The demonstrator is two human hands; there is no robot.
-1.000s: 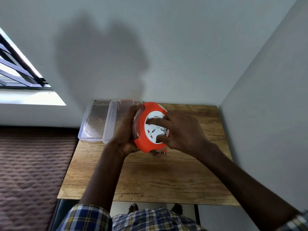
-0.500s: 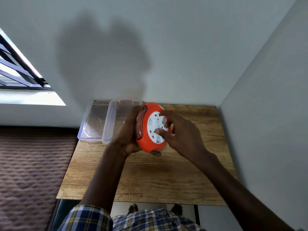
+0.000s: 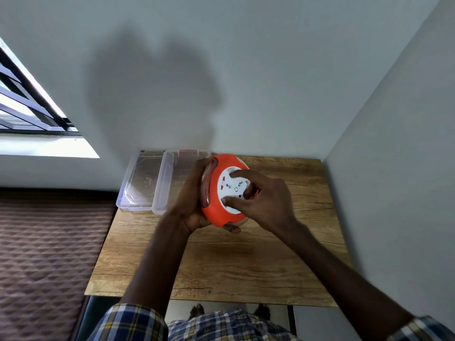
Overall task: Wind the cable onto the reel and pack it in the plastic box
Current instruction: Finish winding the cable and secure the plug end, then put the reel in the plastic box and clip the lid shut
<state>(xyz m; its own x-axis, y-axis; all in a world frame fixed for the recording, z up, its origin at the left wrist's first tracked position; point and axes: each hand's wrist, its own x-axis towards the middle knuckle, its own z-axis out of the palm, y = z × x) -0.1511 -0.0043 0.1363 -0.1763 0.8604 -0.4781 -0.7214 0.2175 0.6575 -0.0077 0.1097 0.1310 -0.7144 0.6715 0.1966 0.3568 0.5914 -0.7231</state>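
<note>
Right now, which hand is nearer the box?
Left. The left hand grips the reel at its left, overlapping the box in view; the right hand is on the reel's white face, farther right.

Left hand (image 3: 193, 200) – raised ahead of the torso, fingers curled round the back and rim of the reel (image 3: 215, 212), one fingertip showing under its lower edge. Left forearm (image 3: 157, 254) bare, wrist near straight. Right hand (image 3: 268, 203) – back up, index and thumb tips gripping across the reel's white face, other fingers curled. Right forearm (image 3: 332, 264) bare, reaching in from lower right
</note>
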